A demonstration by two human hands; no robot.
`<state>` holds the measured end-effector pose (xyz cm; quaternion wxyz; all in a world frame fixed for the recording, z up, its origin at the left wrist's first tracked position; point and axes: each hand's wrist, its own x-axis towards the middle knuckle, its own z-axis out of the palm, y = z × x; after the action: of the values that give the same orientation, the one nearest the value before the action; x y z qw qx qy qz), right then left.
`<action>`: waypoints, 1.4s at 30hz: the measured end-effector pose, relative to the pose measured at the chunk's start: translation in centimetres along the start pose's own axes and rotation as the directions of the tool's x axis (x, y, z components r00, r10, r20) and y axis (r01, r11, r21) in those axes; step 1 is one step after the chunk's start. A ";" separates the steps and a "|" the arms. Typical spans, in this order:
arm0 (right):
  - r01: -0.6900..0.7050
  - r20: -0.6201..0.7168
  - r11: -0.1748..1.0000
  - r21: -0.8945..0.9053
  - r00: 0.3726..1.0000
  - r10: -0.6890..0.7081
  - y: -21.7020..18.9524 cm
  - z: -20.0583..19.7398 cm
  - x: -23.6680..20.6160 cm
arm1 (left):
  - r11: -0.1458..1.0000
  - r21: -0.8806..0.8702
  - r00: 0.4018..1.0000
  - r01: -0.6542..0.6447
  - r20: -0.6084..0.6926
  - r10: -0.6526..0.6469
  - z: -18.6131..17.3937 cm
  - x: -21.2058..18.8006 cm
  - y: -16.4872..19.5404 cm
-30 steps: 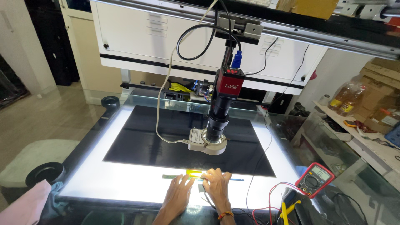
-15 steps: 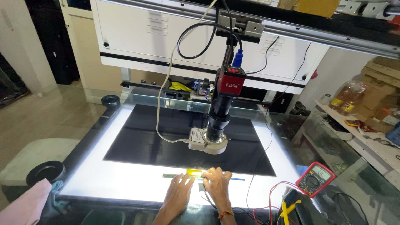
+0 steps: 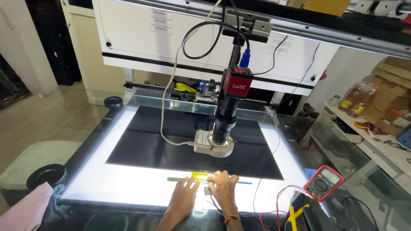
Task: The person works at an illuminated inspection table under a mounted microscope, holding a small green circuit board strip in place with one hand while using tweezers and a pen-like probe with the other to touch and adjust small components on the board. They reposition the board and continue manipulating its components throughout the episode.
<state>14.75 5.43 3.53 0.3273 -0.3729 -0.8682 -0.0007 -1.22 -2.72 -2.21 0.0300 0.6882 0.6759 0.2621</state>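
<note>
Both my hands rest on a bright lit table [image 3: 128,184] near its front edge. My left hand [image 3: 184,194] lies flat with fingers spread, fingertips at a thin green and yellow strip [image 3: 192,176]. My right hand [image 3: 222,186] is beside it, fingers curled over the strip's yellow part; whether it pinches the strip is hard to see. A thin blue piece [image 3: 244,182] sticks out to the right of that hand. An inspection camera [image 3: 229,107] with a ring light [image 3: 220,147] hangs just beyond the hands over a black panel [image 3: 171,141].
A red multimeter [image 3: 324,182] with red and yellow leads lies at the front right. A pink cloth [image 3: 25,211] and a black round holder [image 3: 47,175] are at the front left. Shelves with bottles and boxes [image 3: 376,107] stand to the right. A white cabinet [image 3: 171,38] is behind.
</note>
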 end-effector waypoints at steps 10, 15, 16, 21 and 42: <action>0.002 0.013 1.000 0.003 1.000 -0.002 -0.2 -0.2 0.2 | 1.000 0.000 1.000 -0.009 -0.020 0.009 0.1 0.0 -0.2; 0.032 -0.011 0.999 -0.016 0.999 -0.032 -0.2 -0.2 0.1 | 1.000 -0.016 1.000 -0.005 -0.027 0.005 -0.1 -0.2 0.1; 0.021 0.005 1.000 -0.019 1.000 -0.021 -0.2 -0.2 0.0 | 1.000 -0.014 1.000 -0.005 -0.023 0.005 -0.1 -0.2 0.1; 0.008 0.010 1.000 -0.003 1.000 -0.008 -0.3 -0.2 0.1 | 1.000 0.001 1.000 -0.003 -0.007 0.003 -0.3 0.0 0.1; 0.020 -0.021 1.000 -0.010 1.000 -0.020 0.0 0.1 0.0 | 1.000 0.012 0.999 0.017 0.038 -0.017 -1.5 -0.1 0.9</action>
<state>14.70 5.49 3.43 0.3347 -0.3658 -0.8684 -0.0123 -1.02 -3.33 -0.63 0.0412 0.6876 0.6824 0.2448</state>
